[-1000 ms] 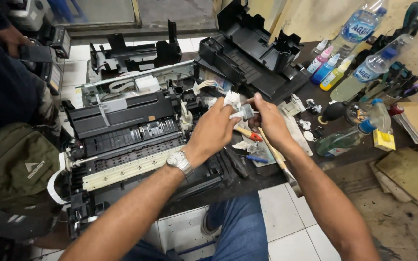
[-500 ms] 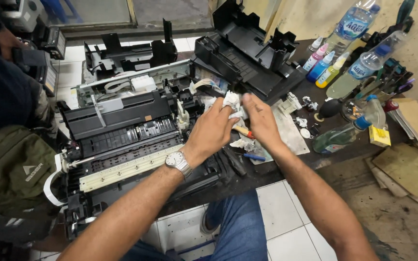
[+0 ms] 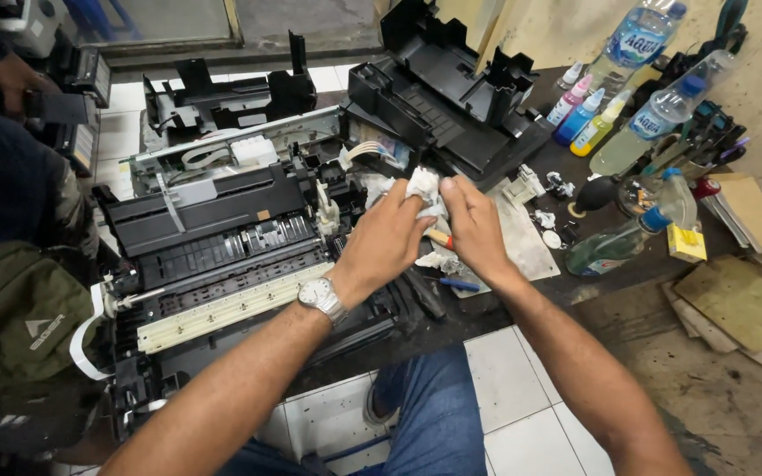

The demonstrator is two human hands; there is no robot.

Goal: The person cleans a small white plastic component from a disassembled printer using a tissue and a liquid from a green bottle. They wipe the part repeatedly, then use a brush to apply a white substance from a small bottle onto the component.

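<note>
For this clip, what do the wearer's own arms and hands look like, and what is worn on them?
Both forearms are bare, with no sleeves in view and no gloves. The left hand has a silver metal wristwatch with a pale round dial at its wrist. The right hand has nothing visible on its wrist. I see no rings.

Both forearms are bare, with no sleeves in view up to the frame's edge. The left hand (image 3: 385,242) has a silver metal wristwatch (image 3: 321,298) with a pale round dial just behind it, on a linked band. The right hand (image 3: 476,231) wears nothing. Below the forearms, blue jeans (image 3: 434,414) cover the legs.
</note>
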